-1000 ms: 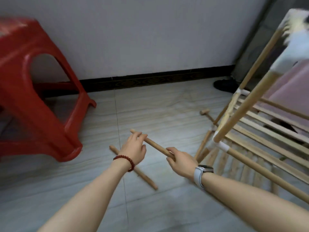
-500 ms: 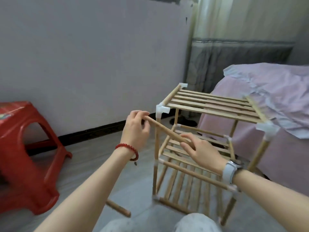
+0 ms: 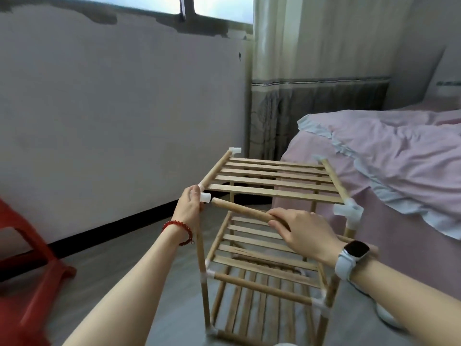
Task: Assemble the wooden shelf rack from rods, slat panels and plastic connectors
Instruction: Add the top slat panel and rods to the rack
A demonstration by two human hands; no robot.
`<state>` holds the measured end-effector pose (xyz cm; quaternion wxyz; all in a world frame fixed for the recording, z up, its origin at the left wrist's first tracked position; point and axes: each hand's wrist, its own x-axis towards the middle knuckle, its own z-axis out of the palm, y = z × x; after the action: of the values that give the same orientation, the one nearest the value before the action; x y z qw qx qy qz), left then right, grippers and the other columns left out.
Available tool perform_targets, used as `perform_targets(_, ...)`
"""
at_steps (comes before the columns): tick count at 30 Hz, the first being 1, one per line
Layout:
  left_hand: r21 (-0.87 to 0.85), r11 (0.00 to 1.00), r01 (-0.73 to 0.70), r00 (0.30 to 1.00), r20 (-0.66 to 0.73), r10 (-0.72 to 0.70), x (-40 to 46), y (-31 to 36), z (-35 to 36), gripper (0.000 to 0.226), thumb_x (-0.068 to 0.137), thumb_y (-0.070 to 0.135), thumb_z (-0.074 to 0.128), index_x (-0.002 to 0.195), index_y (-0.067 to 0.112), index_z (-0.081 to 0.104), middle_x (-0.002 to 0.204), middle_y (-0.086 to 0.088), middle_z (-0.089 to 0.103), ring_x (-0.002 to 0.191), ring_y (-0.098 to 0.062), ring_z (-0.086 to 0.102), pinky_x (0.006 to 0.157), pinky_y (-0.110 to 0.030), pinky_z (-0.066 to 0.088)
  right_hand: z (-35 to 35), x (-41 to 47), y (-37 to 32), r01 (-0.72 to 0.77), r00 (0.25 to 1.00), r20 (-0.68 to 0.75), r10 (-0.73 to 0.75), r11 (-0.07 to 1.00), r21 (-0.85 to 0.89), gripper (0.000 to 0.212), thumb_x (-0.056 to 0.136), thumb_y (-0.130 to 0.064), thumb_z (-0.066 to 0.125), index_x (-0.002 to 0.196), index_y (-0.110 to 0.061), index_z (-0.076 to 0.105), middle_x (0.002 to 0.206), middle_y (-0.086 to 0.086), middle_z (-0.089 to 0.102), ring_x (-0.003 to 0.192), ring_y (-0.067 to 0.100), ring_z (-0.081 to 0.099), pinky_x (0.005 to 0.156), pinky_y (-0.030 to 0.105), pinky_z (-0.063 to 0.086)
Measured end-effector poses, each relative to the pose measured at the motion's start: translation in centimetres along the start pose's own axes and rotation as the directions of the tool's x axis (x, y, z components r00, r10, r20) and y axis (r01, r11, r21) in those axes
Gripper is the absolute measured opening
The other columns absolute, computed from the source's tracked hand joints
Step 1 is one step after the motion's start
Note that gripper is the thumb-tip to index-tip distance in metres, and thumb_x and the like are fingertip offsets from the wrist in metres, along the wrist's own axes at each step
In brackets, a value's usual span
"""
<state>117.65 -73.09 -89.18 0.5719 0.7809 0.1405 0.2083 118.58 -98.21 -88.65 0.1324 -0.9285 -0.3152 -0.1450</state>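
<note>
From the head camera I see my right hand (image 3: 303,232) curled around a loose rod (image 3: 245,211), fingers wrapped over its near end, holding it slanted up to the left. The rod's free tip sits just beside the open socket of a white connector (image 3: 205,197) at the rack's (image 3: 269,236) top front-left corner, close but with a small gap visible. My left hand (image 3: 190,208) grips that corner, thumb and fingers closed around the connector and the top of the upright post below it. The rack stands upright on the grey floor (image 3: 119,275), three slat shelves in place; the top shelf (image 3: 272,179) is level, with another connector (image 3: 349,213) at its front-right corner, its socket facing towards me. A red bracelet (image 3: 180,229) sits on my left wrist, a watch (image 3: 353,255) on my right. A red stool (image 3: 30,283) stands at the left edge and a bed (image 3: 389,156) with pink bedding lies just right of the rack.
</note>
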Motion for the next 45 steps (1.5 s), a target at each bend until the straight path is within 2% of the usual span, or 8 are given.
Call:
perform_targets(11, -0.030, 0.996, -0.080, 0.996, -0.041, 0.079, -4.4, -1.0, -3.4, 0.038, 0.100, 0.034, 0.032, 0.123, 0.009, 0.049, 0.085, -0.004, 0.056, 0.068, -0.008, 0.053, 0.050, -0.005, 0.041, 0.5, -1.6, -2.1, 0.107, 0.989, -0.100, -0.106, 0.994, 0.003, 0.033, 0.096, -0.044, 0.041, 0.125, -0.034, 0.054, 0.095, -0.007, 0.066, 0.082, 0.016, 0.063, 0.066, 0.030, 0.048)
perform_targets(16, -0.098, 0.994, -0.053, 0.997, -0.059, 0.047, -4.9, -1.3, -4.0, 0.038, 0.100, 0.033, 0.031, 0.121, 0.007, 0.049, 0.087, -0.007, 0.054, 0.067, -0.010, 0.052, 0.050, -0.006, 0.042, 1.7, -2.0, -2.8, 0.110, 0.991, -0.088, -0.105, 0.992, 0.061, 0.034, 0.096, -0.043, 0.040, 0.125, -0.033, 0.056, 0.099, -0.008, 0.069, 0.088, 0.014, 0.065, 0.071, 0.036, 0.053)
perform_targets(21, -0.162, 0.987, -0.005, 0.999, -0.054, -0.004, -4.5, -0.8, -3.6, 0.024, 0.101, 0.027, 0.032, 0.112, 0.012, 0.047, 0.090, -0.011, 0.052, 0.067, -0.013, 0.051, 0.050, -0.011, 0.044, 1.7, -1.7, -2.9, 0.097, 0.995, -0.004, -0.097, 0.989, 0.108, 0.033, 0.097, -0.042, 0.039, 0.126, -0.035, 0.053, 0.099, -0.007, 0.069, 0.086, 0.015, 0.063, 0.070, 0.033, 0.051)
perform_targets(28, -0.213, 0.971, 0.105, 0.993, -0.026, -0.113, -2.7, -0.6, -3.7, 0.027, 0.096, 0.025, 0.040, 0.106, 0.009, 0.060, 0.093, -0.006, 0.053, 0.085, -0.023, 0.048, 0.073, -0.033, 0.040, -0.6, 0.3, -2.8, 0.255, 0.947, -0.138, -0.290, 0.940, -0.226, 0.027, 0.090, -0.045, 0.048, 0.104, -0.026, 0.062, 0.064, -0.004, 0.061, 0.048, 0.017, 0.055, 0.041, 0.026, 0.039)
perform_targets(31, -0.256, 0.958, 0.129, 0.987, -0.061, -0.150, -2.2, -0.3, -3.3, 0.025, 0.095, 0.024, 0.041, 0.077, 0.014, 0.055, 0.078, -0.006, 0.044, 0.077, -0.025, 0.042, 0.070, -0.034, 0.037, -0.7, 0.7, -2.9, 0.268, 0.931, -0.155, -0.331, 0.905, -0.330, 0.033, 0.089, -0.043, 0.037, 0.091, -0.021, 0.062, 0.060, -0.004, 0.056, 0.040, 0.017, 0.049, 0.034, 0.023, 0.032)
perform_targets(35, -0.398, 0.913, 0.088, 0.988, -0.079, -0.130, -2.6, -0.3, -2.7, 0.027, 0.097, 0.016, 0.035, 0.077, 0.015, 0.053, 0.082, -0.009, 0.046, 0.078, -0.024, 0.051, 0.062, -0.030, 0.045, -0.8, 1.6, -3.1, 0.328, 0.895, -0.172, -0.412, 0.869, -0.371, 0.028, 0.085, -0.036, 0.041, 0.082, -0.017, 0.063, 0.060, -0.002, 0.055, 0.040, 0.016, 0.048, 0.036, 0.022, 0.025)
perform_targets(40, -0.463, 0.882, 0.085, 0.982, -0.111, -0.153, -2.3, -0.7, -3.3, 0.028, 0.098, 0.015, 0.036, 0.076, 0.016, 0.053, 0.082, -0.007, 0.049, 0.088, -0.029, 0.052, 0.072, -0.037, 0.047, -0.5, 2.8, -3.7, 0.377, 0.904, -0.088, -0.419, 0.877, -0.298, 0.032, 0.087, -0.038, 0.037, 0.078, -0.017, 0.059, 0.056, -0.002, 0.055, 0.040, 0.016, 0.048, 0.036, 0.023, 0.027)
perform_targets(45, -0.413, 0.906, 0.087, 0.985, -0.102, -0.141, -1.9, -1.1, -4.0, 0.027, 0.099, 0.016, 0.034, 0.083, 0.019, 0.056, 0.088, -0.009, 0.051, 0.082, -0.019, 0.055, 0.072, -0.034, 0.050, -0.3, 3.9, -5.3, 0.291, 0.950, 0.132, -0.282, 0.955, -0.051, 0.022, 0.097, -0.038, 0.039, 0.102, -0.025, 0.056, 0.079, -0.006, 0.060, 0.068, 0.015, 0.055, 0.060, 0.030, 0.042)
